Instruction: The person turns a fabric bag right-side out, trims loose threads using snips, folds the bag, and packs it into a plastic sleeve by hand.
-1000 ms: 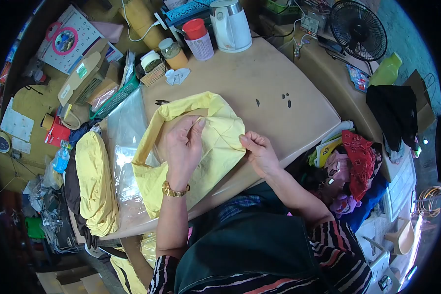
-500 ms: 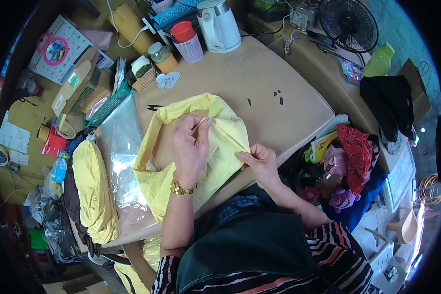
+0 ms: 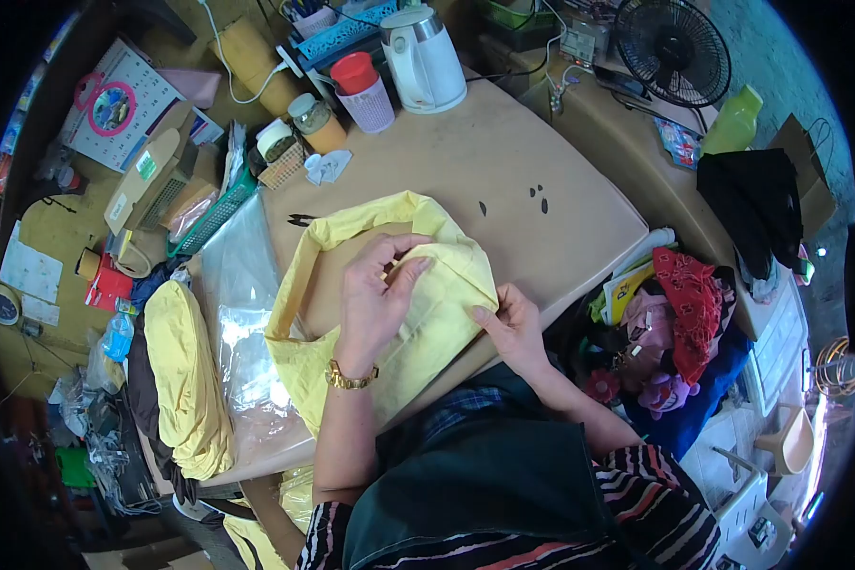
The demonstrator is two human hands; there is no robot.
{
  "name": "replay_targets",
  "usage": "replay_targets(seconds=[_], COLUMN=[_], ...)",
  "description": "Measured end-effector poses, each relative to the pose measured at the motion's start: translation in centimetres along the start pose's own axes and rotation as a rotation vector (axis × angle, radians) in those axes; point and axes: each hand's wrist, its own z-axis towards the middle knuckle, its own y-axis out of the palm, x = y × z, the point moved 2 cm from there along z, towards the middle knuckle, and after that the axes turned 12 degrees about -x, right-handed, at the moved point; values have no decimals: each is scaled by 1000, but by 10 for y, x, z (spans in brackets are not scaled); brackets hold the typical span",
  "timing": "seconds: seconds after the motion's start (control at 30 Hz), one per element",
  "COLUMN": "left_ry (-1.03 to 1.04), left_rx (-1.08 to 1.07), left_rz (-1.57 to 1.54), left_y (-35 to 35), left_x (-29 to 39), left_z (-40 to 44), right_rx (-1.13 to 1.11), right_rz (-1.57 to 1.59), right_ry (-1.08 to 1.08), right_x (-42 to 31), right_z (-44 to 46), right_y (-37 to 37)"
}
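Two yellow cloths: the looped cloth (image 3: 442, 309) lies on the desk (image 3: 579, 218) near its front edge, the folded cloth (image 3: 182, 380) along its left edge, with clear plastic (image 3: 247, 351) between. Both hands hold the looped cloth: the left hand (image 3: 375, 296) has its fingers pinched on the upper fold, the right hand (image 3: 515, 332) on the right edge. Toward the far edge, one red cup (image 3: 354, 73) sits inside one lavender cup (image 3: 368, 111) beside one kettle (image 3: 425, 62). Open surface stretches rightward to the corner.

Tan tabletop (image 3: 560, 157), yellow cloth (image 3: 446, 309), clear plastic (image 3: 242, 332), 1 white kettle (image 3: 434, 71)
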Motion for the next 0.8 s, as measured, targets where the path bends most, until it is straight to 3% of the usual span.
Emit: replay_targets(seconds=[0.1,0.23,0.3,0.33,0.4,0.43,0.5,0.53,0.57,0.63,0.77,0.8], left_ry=[-67,-40,-6,50,102,209,312,208,110,67,-600,-593], left_rx=[-46,15,46,24,7,-54,-108,-117,-125,-180,-579,-511], left_rz=[-119,153,217,167,112,104,93,53,13,352,654,643], left_y=[1,2,1,-1,1,8,15,15,13,-11,-69,-79], left_x=[1,9,10,9,11,15,24,28,32,32,0,-12], left_z=[0,1,0,0,1,2,-1,-4,-7,-27,-106,-125], right_rx=[-56,-30,-279,-281,220,212,-128,-270,-271,-84,27,25], right_rz=[86,221,-445,-448,-833,-838,-759,-845,-849,-635,-403,-404], right_ry=[134,195,386,385,-380,-377,-516,-439,-442,-305,-127,-125], right_x=[-6,-9,-14,-29,-86,-94,-103,-81,-68,-55,-37,-41], right_z=[-3,-7,-6,1,15,23,39,47,49,59,61,62], right_y=[1,-4,-24,-24,-24,-21,-8,-11,-14,-24,-47,-49])
